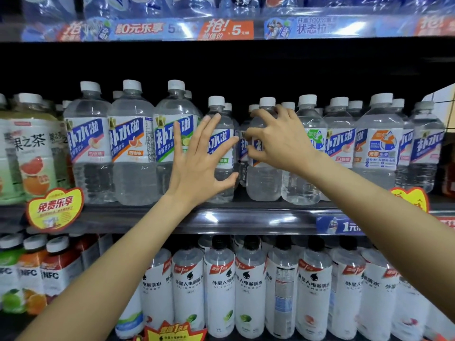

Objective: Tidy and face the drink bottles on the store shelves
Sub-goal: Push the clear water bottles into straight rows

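Observation:
Clear drink bottles with white caps and blue-white labels line the middle shelf (221, 219). My left hand (199, 158) is spread open with straight fingers in front of a small bottle with a green-tagged label (222, 143); the thumb reaches toward its lower body. My right hand (278, 139) has its fingers curled round the neighbouring small bottle (263, 178), gripping it at label height. Three larger bottles (133, 143) stand to the left, labels facing out. More small bottles (376, 143) fill the row to the right.
Fruit tea bottles (29, 148) stand at the far left of the same shelf. White-labelled bottles with black caps (251, 286) and NFC juice bottles (54, 271) fill the shelf below. Yellow promo tags (55, 209) hang off the shelf edge. Packed bottles sit on the top shelf.

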Demonstrator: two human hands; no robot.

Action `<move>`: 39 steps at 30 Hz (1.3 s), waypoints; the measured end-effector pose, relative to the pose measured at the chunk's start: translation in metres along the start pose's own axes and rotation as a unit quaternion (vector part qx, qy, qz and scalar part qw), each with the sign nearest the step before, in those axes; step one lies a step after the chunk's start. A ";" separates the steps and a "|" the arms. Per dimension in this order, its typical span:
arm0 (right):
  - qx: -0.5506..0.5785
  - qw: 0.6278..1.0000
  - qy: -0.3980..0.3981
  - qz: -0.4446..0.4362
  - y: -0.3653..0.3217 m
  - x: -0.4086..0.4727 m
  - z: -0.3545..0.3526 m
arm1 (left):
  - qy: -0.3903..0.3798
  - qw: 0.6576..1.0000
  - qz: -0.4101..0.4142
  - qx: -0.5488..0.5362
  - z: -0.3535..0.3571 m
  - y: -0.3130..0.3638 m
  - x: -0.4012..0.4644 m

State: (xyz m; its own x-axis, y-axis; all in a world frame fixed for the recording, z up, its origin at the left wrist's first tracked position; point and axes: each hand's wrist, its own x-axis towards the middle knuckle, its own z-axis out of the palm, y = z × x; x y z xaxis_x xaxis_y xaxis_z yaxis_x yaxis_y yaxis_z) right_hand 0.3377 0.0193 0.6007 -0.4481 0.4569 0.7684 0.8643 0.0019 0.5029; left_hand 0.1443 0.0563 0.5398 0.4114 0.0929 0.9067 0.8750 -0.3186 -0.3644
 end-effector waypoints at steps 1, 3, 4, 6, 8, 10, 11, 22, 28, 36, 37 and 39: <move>0.003 1.000 0.002 -0.006 0.001 -0.001 0.000 | 0.000 1.000 0.000 -0.002 0.000 0.000 0.000; 0.016 1.000 0.006 -0.017 0.006 -0.003 -0.002 | -0.001 1.000 0.000 -0.003 -0.001 0.000 0.000; 0.025 0.999 0.008 -0.023 0.008 -0.004 -0.003 | -0.001 1.000 0.000 -0.003 -0.001 0.000 0.000; 0.036 0.999 0.004 -0.033 0.014 -0.006 -0.005 | -0.004 1.000 -0.001 -0.005 -0.001 0.000 -0.001; 0.037 0.998 0.000 -0.041 0.017 -0.007 -0.006 | -0.008 1.000 0.002 -0.001 -0.001 0.000 0.000; 0.023 0.999 -0.003 -0.045 0.016 -0.010 -0.004 | -0.014 1.000 0.004 0.003 -0.002 0.000 -0.001; 0.019 0.999 -0.002 -0.043 0.014 -0.012 -0.003 | -0.015 1.000 0.006 0.005 -0.002 -0.001 -0.001; 0.133 0.971 0.178 0.086 -0.055 -0.013 0.002 | -0.029 0.999 -0.020 0.019 -0.002 0.003 0.000; -0.099 0.994 0.001 0.037 -0.042 -0.023 0.022 | -0.039 0.999 -0.012 0.022 -0.004 0.001 0.000; -0.013 0.997 0.073 0.002 -0.030 -0.032 0.027 | -0.068 0.996 -0.013 0.061 -0.003 0.005 -0.001; 0.038 0.995 0.083 0.027 -0.031 -0.033 0.027 | -0.068 0.996 -0.013 0.059 -0.003 0.005 -0.001; 0.143 0.979 0.091 0.117 -0.038 -0.034 0.021 | -0.062 0.997 -0.017 0.043 -0.004 0.006 0.000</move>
State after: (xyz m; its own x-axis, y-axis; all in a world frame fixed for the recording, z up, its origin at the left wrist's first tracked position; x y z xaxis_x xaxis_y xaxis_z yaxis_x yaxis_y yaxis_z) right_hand 0.3254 0.0226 0.5471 -0.2408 0.3086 0.9202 0.9651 0.1767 0.1933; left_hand 0.1484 0.0508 0.5380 0.4058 0.2205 0.8870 0.9051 -0.2320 -0.3564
